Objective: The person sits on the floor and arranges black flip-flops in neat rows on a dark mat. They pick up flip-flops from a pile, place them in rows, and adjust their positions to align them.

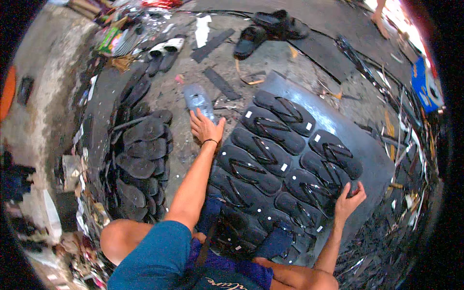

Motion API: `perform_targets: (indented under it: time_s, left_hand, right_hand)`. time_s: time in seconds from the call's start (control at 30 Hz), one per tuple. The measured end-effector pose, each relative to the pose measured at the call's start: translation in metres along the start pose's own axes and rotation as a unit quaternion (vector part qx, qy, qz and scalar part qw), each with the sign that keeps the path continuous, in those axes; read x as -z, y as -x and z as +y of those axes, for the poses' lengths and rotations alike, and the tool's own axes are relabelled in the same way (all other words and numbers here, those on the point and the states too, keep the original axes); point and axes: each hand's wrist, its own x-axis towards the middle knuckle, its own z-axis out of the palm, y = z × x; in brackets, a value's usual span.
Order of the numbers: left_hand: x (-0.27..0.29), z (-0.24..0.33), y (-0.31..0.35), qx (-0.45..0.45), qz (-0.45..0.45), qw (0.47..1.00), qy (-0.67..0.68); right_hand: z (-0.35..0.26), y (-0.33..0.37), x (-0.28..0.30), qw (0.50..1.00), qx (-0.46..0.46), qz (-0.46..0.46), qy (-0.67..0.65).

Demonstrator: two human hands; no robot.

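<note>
My left hand (207, 126) reaches forward with its fingers spread. Its fingertips rest at the near end of a shiny, greyish sole-shaped piece (197, 96) lying on the ground; whether that is a plate or a wrapped sole I cannot make out. My right hand (350, 202) hovers by the right edge of the laid-out flip-flops, fingers apart and slightly bent, with nothing visible in it. These black flip-flops (251, 170) lie in two slanting columns on a dark, glossy sheet (372, 157). Several carry small white stickers or dots.
Dark loose soles (140, 164) are heaped left of my left arm. Farther off lie black sandals (251, 41), a pair of black-and-white slides (166, 50) and dark strips (221, 83). A blue box (425, 87) stands at far right, amid scattered scraps. Another person's leg (379, 19) shows top right.
</note>
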Motion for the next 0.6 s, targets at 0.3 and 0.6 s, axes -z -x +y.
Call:
perform_targets:
  time_s: [0.3, 0.6]
  left_hand:
    - [0.091, 0.037, 0.071, -0.221, -0.083, 0.944, 0.232]
    - [0.154, 0.084, 0.138, -0.364, -0.152, 0.879, 0.269]
  right_hand:
    - [-0.213, -0.014, -0.029, 0.906, 0.297, -0.195, -0.231]
    - [-0.215, -0.025, -0.045, 0.883, 0.413, -0.146, -0.17]
